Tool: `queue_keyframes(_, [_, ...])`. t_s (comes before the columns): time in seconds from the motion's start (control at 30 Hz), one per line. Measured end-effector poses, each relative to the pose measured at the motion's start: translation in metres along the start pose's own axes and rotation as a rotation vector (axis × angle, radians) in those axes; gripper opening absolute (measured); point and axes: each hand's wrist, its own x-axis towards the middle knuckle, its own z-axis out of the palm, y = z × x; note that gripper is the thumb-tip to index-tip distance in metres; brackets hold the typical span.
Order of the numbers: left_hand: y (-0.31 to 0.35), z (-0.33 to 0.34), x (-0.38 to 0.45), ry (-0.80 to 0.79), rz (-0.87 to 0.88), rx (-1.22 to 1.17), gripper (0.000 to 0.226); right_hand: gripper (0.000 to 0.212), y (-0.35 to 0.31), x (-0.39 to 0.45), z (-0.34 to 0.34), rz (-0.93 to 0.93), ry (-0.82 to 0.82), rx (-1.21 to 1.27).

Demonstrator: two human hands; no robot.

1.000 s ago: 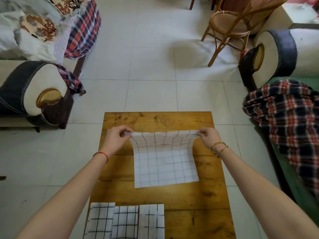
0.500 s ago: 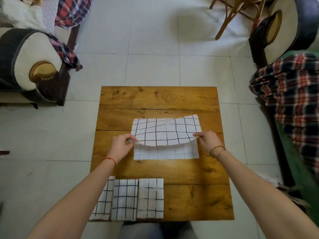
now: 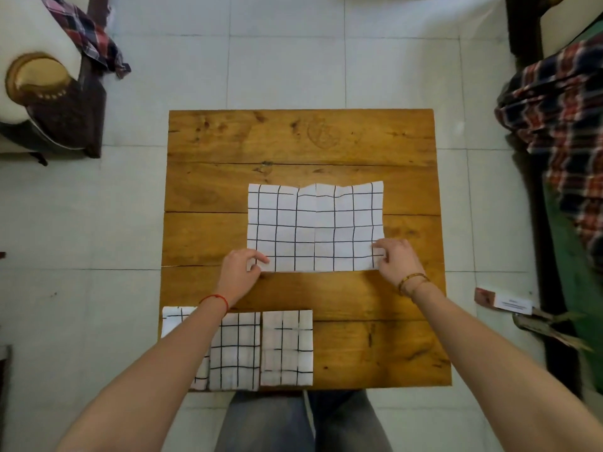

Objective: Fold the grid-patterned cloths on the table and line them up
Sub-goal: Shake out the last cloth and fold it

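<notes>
On the wooden table (image 3: pixel 208 321) the grid cloth (image 3: pixel 315 223) lies flat mid-table, left hand (image 3: pixel 239 272) and right hand (image 3: pixel 393 261) each pinching a near corner with curled fingers, while three folded cloths (image 3: pixel 261 349) sit lined up along the near edge.

matt creased cloth (image 3: pixel 315 226) on glossy knotted wood table (image 3: pixel 300 141) (varnished look).

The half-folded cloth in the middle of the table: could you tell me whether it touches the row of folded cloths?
Apart. The head view shows bare wood between the half-folded cloth and the folded cloths.
</notes>
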Motion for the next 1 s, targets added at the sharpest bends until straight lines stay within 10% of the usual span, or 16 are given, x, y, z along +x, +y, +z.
queue_keyframes(0.33, [0.009, -0.022, 0.062, 0.277, -0.103, -0.172, 0.022, 0.022, -0.018, 0.06, -0.033, 0.302, 0.342, 0.406])
queue_keyframes(1.0, [0.007, -0.019, 0.154, 0.313, -0.382, -0.406, 0.032, 0.013, -0.031, 0.127, -0.018, 0.541, 0.396, 0.76])
